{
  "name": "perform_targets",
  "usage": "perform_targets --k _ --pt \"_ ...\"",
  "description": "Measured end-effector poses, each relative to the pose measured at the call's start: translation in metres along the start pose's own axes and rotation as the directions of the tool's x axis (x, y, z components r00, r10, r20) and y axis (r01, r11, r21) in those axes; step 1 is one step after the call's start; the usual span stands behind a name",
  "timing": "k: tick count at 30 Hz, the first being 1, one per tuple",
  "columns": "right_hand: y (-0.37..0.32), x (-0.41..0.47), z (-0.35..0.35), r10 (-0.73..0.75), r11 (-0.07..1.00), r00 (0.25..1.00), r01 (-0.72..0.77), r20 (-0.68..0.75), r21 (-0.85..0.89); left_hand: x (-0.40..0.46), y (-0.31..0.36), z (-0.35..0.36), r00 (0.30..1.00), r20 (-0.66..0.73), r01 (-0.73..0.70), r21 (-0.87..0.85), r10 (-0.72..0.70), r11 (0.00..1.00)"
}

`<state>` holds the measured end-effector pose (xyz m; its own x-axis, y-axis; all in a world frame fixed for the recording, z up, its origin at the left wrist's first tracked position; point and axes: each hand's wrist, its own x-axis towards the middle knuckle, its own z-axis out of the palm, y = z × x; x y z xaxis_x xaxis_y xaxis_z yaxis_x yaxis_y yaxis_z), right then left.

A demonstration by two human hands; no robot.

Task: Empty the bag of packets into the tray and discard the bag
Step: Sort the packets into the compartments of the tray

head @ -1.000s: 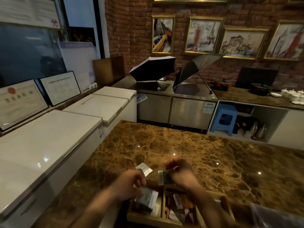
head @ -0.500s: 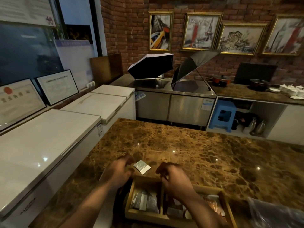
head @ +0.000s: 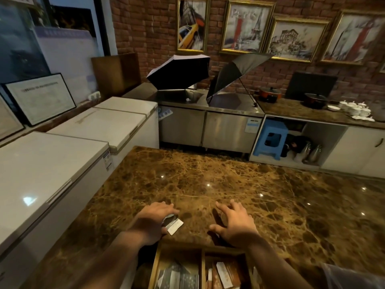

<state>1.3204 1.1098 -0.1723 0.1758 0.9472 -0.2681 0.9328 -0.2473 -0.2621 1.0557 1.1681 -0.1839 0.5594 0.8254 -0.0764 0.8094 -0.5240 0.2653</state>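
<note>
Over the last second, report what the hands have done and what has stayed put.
Both hands left the wooden tray and moved forward onto the marble counter. The right hand let go of the packet it held and now lies spread and empty. The left hand reached onto the stray packet. That packet, the tray and the packets in the tray stayed where they were.

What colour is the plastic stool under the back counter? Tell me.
Light blue; the stool shows best in the head view.

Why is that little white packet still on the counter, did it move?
Cannot tell. The packet lies on the counter just beyond the tray, as before; the left hand now touches it.
</note>
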Motion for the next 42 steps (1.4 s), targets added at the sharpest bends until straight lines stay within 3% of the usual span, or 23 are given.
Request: perform_targets --k 4,13,22,28,31,34,42 --pt "-0.005 0.020 0.013 0.031 1.000 0.996 -0.031 0.088 -0.005 0.005 -0.010 0.005 0.998 0.054 -0.018 -0.014 0.019 1.000" --pt "-0.022 0.032 0.022 0.067 0.992 0.989 -0.052 0.133 -0.112 0.001 -0.006 -0.002 0.987 -0.094 -0.119 0.129 0.131 0.984" --pt "-0.021 0.028 0.021 0.048 0.995 0.990 -0.035 0.133 -0.098 -0.016 0.020 -0.022 0.935 -0.356 -0.016 -0.038 0.002 0.999" --pt "-0.014 0.019 0.013 0.008 0.998 0.991 0.000 0.132 -0.062 -0.054 0.037 -0.030 0.895 -0.442 -0.106 -0.080 0.060 0.991" --pt "-0.014 0.007 0.007 -0.021 0.998 0.995 0.026 0.095 -0.054 -0.078 0.047 -0.020 0.898 -0.440 -0.080 -0.114 0.021 0.990" --pt "-0.014 -0.006 -0.005 -0.023 0.999 0.998 0.025 0.066 -0.029 -0.095 0.059 -0.011 0.904 -0.422 -0.110 -0.069 0.070 0.992" --pt "0.011 -0.057 -0.033 -0.044 0.999 0.998 0.046 -0.047 0.029 -0.120 0.093 -0.015 0.975 -0.209 -0.075 0.025 0.078 0.997"
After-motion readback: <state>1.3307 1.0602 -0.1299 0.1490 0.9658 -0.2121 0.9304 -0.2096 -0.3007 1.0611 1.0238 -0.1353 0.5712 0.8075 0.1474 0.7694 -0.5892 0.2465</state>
